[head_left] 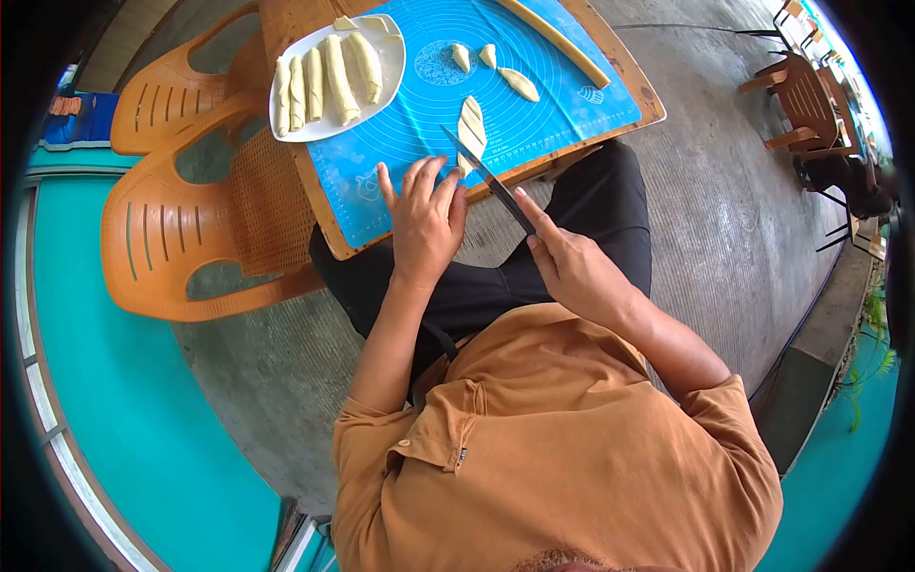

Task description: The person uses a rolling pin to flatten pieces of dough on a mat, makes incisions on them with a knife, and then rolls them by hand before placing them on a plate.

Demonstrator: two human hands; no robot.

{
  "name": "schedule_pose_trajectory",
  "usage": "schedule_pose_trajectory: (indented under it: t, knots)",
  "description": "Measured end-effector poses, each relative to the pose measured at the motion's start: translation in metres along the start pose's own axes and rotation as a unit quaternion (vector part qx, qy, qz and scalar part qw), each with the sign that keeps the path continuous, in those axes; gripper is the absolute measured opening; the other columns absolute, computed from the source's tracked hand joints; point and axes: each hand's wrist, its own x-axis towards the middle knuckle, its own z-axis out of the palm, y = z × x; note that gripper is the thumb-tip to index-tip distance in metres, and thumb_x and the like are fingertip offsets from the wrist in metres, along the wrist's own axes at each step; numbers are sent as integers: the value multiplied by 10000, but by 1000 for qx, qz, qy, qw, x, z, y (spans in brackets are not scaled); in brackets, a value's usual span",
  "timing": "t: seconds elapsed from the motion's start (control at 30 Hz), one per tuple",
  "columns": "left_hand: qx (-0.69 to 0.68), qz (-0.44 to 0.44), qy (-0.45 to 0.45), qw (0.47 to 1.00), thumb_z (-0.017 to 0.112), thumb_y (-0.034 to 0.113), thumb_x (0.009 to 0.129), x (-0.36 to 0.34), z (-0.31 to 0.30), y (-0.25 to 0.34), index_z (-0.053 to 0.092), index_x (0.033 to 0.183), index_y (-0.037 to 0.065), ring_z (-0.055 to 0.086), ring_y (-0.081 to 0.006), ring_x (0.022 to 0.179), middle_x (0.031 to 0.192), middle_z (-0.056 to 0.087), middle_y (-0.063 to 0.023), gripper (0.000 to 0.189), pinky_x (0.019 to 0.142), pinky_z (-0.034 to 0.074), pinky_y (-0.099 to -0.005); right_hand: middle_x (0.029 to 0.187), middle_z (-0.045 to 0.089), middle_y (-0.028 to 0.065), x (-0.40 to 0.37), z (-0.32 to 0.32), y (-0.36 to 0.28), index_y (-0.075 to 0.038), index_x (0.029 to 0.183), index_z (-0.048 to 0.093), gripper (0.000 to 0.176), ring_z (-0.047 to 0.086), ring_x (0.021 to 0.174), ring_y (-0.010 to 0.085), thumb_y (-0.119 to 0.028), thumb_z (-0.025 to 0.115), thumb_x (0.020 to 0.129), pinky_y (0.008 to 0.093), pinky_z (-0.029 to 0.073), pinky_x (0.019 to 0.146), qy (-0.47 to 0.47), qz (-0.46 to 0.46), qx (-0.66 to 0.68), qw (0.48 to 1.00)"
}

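Note:
My right hand (572, 262) grips a knife (494, 186), whose blade points up and left across the near edge of a blue mat (367, 167). Beside the blade lies a piece of rolled dough (472, 127). The fingers of my left hand (424, 214) are spread on the mat, with the fingertips near a small dough end (465, 164) partly hidden by the blade. Farther back are a pointed dough piece (518, 84) and two small ones (461, 57). A white plate (391, 71) at the left holds several dough rolls (338, 81).
A wooden rolling pin (558, 43) lies across the mat's far right. The wooden table (621, 59) shows around the mat. Orange plastic chairs (172, 229) stand at the left. Another chair (805, 105) and a dark seated figure, partly cut off, are at the far right.

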Motion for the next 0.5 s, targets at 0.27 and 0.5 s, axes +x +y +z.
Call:
schedule_pose_trajectory:
  t: [0.27,0.5]
  knots:
    - [3,-6,-2,1000,726,221,1035,3,2,2,793,1183,101,623,-247,1339,1342,689,-43,202,1306,168,-715,901,720,327,0,1,1,-109,1740,255,671,729,886,500,-110,523,1125,565,558,804,-9,4,-6,1000]
    - [36,-52,23,998,793,348,980,10,4,6,799,1145,94,608,-272,1213,1205,685,-69,303,1212,299,-612,918,723,320,1,-6,2,-94,1735,267,680,732,890,493,-101,540,1112,564,563,806,4,7,0,1000]
